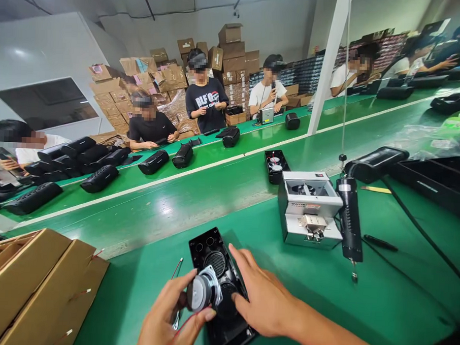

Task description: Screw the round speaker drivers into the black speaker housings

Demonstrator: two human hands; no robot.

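My left hand (172, 310) grips a round speaker driver (202, 292) with a square metal frame, tilted above the housing. A red wire runs from it below my fingers. Under it lies a black speaker housing (214, 263), its inside facing up, with round grilles and two small holes at its far end. My right hand (264, 296) holds the housing along its right side, thumb reaching inside and index finger stretched along the edge. The driver is apart from the lower grille, as far as I can see.
A silver screw feeder (308, 209) stands right of the housing, with a black electric screwdriver (350, 218) hanging beside it. Cardboard boxes (45, 291) with wires stand at left. Another housing (276, 166) lies behind the feeder. Across the green conveyor (168, 200), several people work among black speakers.
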